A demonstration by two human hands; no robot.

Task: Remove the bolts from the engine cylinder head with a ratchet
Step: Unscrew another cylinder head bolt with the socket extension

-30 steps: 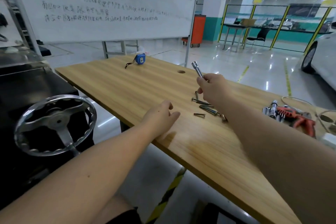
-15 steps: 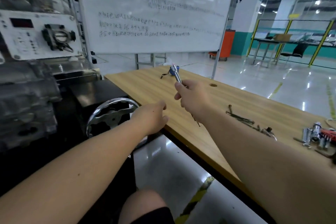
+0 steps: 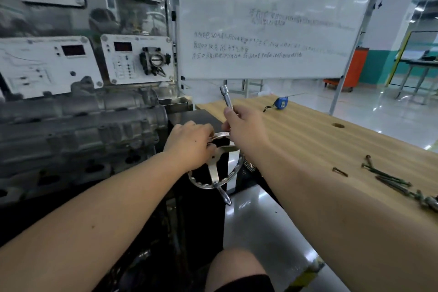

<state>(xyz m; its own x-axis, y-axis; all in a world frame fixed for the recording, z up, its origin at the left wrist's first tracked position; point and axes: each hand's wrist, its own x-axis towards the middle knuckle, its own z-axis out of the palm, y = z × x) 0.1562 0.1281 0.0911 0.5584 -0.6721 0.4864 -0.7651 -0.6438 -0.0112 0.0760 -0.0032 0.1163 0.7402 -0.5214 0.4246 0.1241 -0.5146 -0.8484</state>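
The grey engine cylinder head [image 3: 71, 135] sits on a stand at the left, its side showing several dark bolt holes. My right hand [image 3: 244, 130] is shut on a silver ratchet [image 3: 228, 99], whose socket end points up and away. Its lower tip [image 3: 227, 198] pokes out below my hand. My left hand [image 3: 189, 144] grips the rim of the stand's chrome handwheel [image 3: 213, 173]. Several removed long bolts [image 3: 388, 179] lie on the wooden table [image 3: 320, 144] at the right.
A blue tape measure [image 3: 280, 102] lies at the table's far end, near a round hole [image 3: 337, 125]. A whiteboard [image 3: 272, 19] stands behind the table. Instrument panels [image 3: 135, 59] rise behind the engine. My knee [image 3: 237, 268] is at the bottom.
My view has swung left from the table to the engine stand. My right hand carried the ratchet leftward with it. My left hand left the table edge and took hold of the handwheel.
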